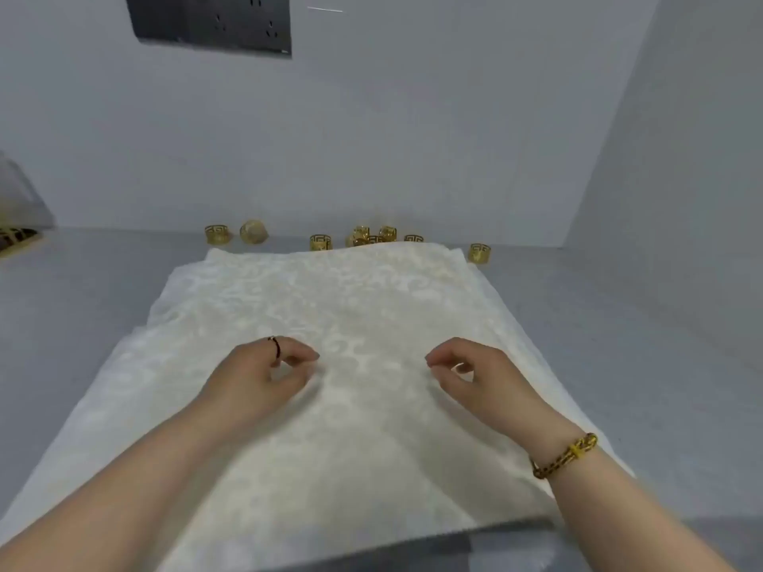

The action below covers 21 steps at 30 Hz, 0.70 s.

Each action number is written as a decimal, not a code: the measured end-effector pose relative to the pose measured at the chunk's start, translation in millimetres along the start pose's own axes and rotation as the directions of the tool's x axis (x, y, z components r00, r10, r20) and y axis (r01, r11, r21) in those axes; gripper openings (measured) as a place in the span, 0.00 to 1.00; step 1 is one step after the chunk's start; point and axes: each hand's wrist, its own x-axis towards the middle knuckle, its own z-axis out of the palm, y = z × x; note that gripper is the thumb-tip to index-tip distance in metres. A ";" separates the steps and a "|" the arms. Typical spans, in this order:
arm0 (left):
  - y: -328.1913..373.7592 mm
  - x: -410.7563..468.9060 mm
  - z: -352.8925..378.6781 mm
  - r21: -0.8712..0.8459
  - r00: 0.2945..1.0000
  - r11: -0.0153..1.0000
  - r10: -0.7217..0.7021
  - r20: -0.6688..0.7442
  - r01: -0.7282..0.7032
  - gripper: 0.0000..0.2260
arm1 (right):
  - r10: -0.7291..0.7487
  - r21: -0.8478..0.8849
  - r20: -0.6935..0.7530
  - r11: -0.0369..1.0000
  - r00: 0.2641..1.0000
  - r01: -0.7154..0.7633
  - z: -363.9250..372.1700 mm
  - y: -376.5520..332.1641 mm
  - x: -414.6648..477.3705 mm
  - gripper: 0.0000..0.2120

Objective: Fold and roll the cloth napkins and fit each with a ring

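Near edge: cream napkin (371, 299) spread flat and unfolded on the grey table (619, 324), so I judge the first fold is not yet made. Over its middle, left hand (264, 373) and right hand (475, 373) sit side by side but apart, fingers loosely curled toward the thumbs with nothing pinched that I can make out; I read them as poised to smooth the cloth or take up a fold line. Far side: gold rings (373, 237) scattered just past the far hem by the wall, probably parked off the working cloth yet reachable for fitting.
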 end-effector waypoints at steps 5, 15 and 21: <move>-0.4 -51.2 8.7 0.006 0.958 1.000 -0.027 0.284 0.027 0.31 | 0.003 -0.108 0.141 0.994 0.990 0.012 8.9 1.4 -43.3 0.08; 16.6 -99.0 31.5 0.377 0.903 0.898 0.051 0.428 -0.229 0.49 | -0.118 -0.294 0.316 0.931 0.941 0.215 24.4 7.9 -83.5 0.57; 11.0 -92.7 24.3 0.355 0.910 0.904 0.082 0.406 -0.239 0.26 | -0.143 -0.233 0.279 0.949 0.949 0.212 21.8 2.7 -80.0 0.41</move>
